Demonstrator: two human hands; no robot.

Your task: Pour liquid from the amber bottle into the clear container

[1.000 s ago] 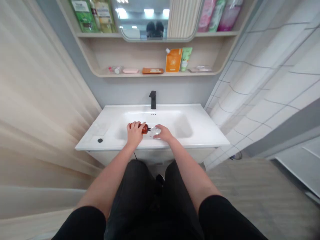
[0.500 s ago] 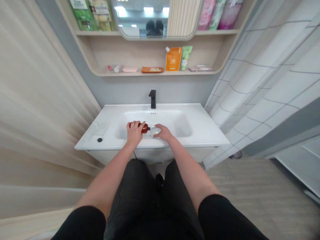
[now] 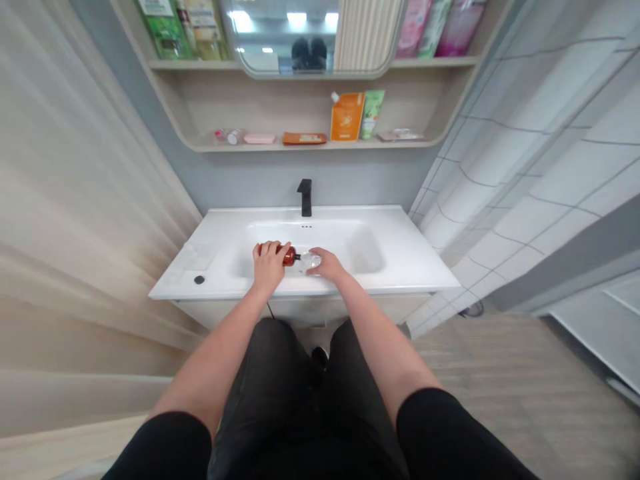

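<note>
My left hand (image 3: 269, 264) is wrapped round an amber bottle (image 3: 289, 256), tipped on its side with its black neck pointing right. The neck meets the mouth of a small clear container (image 3: 311, 261), which my right hand (image 3: 326, 263) grips from the right. Whether liquid runs between the two I cannot tell. Both hands are over the front part of the white sink basin (image 3: 367, 243). Behind them a black faucet (image 3: 305, 198) stands at the back rim.
A black round cap (image 3: 199, 280) lies on the counter's left, near a clear, hard-to-make-out item (image 3: 197, 255). The shelf (image 3: 260, 148) above holds an orange pouch (image 3: 347, 117), a green tube (image 3: 372, 115) and small packets. A mirror (image 3: 280, 40) hangs higher; a curtain (image 3: 90, 200) borders the left.
</note>
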